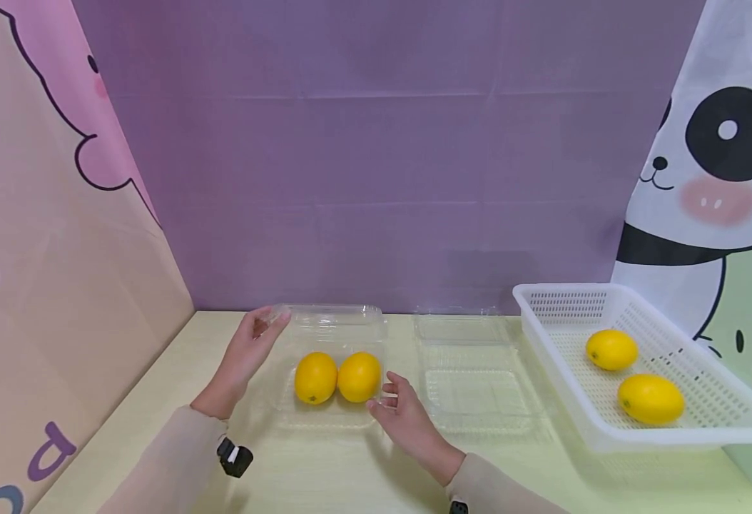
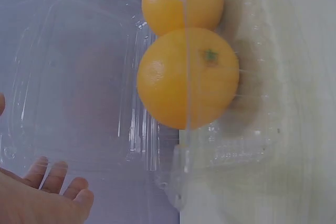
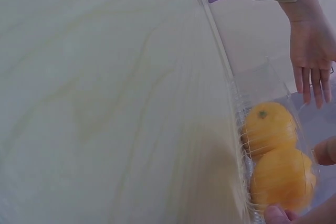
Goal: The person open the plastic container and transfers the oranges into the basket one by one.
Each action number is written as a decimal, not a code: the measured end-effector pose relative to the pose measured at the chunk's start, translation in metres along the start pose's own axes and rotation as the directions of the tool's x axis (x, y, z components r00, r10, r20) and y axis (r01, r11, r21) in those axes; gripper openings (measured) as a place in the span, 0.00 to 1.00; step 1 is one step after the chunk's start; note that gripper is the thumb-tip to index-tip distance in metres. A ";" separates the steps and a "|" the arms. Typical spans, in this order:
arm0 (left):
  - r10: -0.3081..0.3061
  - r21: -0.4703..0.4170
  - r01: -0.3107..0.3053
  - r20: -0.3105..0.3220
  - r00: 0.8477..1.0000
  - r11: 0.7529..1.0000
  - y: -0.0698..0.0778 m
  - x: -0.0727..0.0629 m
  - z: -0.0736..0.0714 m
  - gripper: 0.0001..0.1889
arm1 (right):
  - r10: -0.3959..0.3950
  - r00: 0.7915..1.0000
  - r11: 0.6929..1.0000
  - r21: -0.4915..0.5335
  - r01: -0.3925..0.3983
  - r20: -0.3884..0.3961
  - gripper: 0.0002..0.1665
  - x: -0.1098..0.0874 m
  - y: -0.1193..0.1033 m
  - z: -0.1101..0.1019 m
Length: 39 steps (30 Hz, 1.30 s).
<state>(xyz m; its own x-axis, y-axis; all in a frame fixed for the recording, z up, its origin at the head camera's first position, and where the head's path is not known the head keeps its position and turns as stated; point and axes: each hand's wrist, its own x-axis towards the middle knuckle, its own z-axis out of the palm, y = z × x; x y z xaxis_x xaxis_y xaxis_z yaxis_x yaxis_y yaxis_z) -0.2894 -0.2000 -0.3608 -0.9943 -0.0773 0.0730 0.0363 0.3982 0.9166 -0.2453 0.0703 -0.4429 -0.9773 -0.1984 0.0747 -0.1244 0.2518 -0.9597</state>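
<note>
A white basket [image 1: 690, 437] stands at the right of the bench [image 1: 305, 485], holding an upper fruit [image 1: 612, 350] and a lower fruit [image 1: 651, 399], both yellow. Between it and the right hand lies a clear, unfolded spare box [image 1: 472, 391], just beside the working box [image 1: 331, 425]. A purple cloth [image 1: 389, 157] hangs behind, close to the back of both boxes, with printed panels on either side. In the working box sit a left fruit [image 1: 315, 378] and a right fruit [image 1: 359, 378], touching each other; its clear lid [image 1: 334, 325] is raised at the back. The left hand [image 1: 254, 343] reaches forward to the lid's left end, palm inward, fingers extended and thumb apart, its grip spread rather than clamped. The right hand [image 1: 408, 417] comes in from the near right, thumb by the box's right edge, fingers loosely bent; its grip is parted, thumb and fingertips separated.
</note>
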 end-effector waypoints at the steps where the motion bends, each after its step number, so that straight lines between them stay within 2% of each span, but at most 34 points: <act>1: 0.003 -0.003 -0.003 0.002 1.000 1.000 0.001 0.001 0.000 0.49 | -0.005 1.000 1.000 0.002 0.005 0.001 0.42 0.000 0.000 0.000; 14: 0.017 -0.071 -0.017 -0.008 1.000 0.997 0.007 0.014 0.008 0.47 | -0.016 1.000 1.000 0.006 0.016 0.011 0.43 0.001 0.001 -0.002; 33: -0.061 -0.085 0.063 0.025 0.998 0.994 0.012 0.039 0.010 0.49 | -0.015 1.000 0.999 0.034 0.014 0.015 0.43 0.000 0.000 -0.003; 39: -0.065 -0.076 0.066 0.016 0.998 0.995 0.010 0.045 0.011 0.49 | -0.019 1.000 1.000 0.017 0.018 0.016 0.43 0.002 0.002 -0.003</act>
<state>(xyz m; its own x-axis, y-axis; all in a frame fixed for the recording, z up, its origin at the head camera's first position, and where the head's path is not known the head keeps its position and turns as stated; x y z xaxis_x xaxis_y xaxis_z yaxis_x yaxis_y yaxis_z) -0.3347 -0.1892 -0.3529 -0.9960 -0.0887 0.0071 -0.0219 0.3215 0.9466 -0.2475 0.0730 -0.4437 -0.9720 -0.2180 0.0882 -0.1394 0.2320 -0.9627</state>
